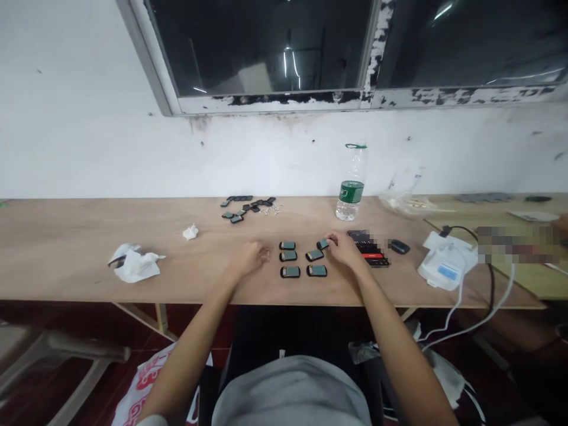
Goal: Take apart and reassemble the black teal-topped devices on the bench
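Several small black oval cases with grey-green rectangular faces lie in two columns on the wooden table (186, 284). In the left column are a top case (287, 245), a middle case (288, 256) and a bottom case (290, 272). The right column holds a middle case (315, 255) and a bottom case (316, 271). My right hand (342, 247) has its fingers closed at the right edge of the tilted top-right case (322, 244). Just left of the columns, my left hand (256, 257) is curled low over the table, its fingertips blurred.
Farther back lie a cluster of similar black pieces (254, 207) and small white bits (270, 209). A water bottle (349, 201) stands near the wall. Right are a phone (370, 251), a black oval object (399, 246) and a white cabled device (447, 260); left, crumpled tissues (137, 264).
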Demonstrator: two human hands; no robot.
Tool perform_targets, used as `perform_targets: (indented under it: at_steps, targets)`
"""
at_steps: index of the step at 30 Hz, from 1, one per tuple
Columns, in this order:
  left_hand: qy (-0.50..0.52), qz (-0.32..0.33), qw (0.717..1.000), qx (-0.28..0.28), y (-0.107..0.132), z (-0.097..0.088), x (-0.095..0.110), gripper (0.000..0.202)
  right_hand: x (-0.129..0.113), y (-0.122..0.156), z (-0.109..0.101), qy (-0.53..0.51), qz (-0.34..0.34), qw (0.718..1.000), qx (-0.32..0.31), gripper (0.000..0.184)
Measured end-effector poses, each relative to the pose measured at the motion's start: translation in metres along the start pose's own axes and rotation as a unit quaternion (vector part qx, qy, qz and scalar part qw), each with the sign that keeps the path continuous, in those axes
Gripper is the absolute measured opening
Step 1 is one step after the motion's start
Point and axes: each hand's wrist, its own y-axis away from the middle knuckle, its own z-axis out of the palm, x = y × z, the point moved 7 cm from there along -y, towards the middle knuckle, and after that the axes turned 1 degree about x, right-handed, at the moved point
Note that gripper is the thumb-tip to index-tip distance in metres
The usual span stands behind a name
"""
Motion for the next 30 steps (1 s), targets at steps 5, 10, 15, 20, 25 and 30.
perform_targets:
  at_steps: [5, 10, 15, 20, 25, 30]
  targets:
    - [0.048, -0.015, 0.998, -0.034, -0.001, 0.014, -0.017, 0.03, -0.007, 0.002, 0.014, 0.019, -0.018, 0.999, -0.047, 0.03]
    - [0.081, -0.015, 0.996, -0.044, -0.001, 0.015, -0.02, 0.032, -0.015, 0.007, 0.027, 0.016, -0.045, 0.992, -0.117, 0.035]
    - [0.071, -0.013, 0.996, -0.053, 0.001, 0.01, -0.014, 0.033, -0.022, 0.008, 0.019, 0.026, -0.064, 0.992, -0.105, 0.032]
    - [0.065, -0.011, 0.996, -0.054, 0.002, 0.003, -0.009, 0.033, -0.031, 0.009, 0.009, 0.05, -0.074, 0.991, -0.1, 0.024]
    - [0.046, -0.004, 0.998, -0.047, 0.003, -0.008, -0.008, 0.034, -0.045, 0.016, 0.013, 0.04, -0.135, 0.976, -0.168, 0.026]
    - [0.021, 0.018, 1.0, 0.004, 0.001, -0.017, -0.013, 0.034, -0.042, 0.018, 0.013, 0.035, -0.128, 0.973, -0.191, 0.022]
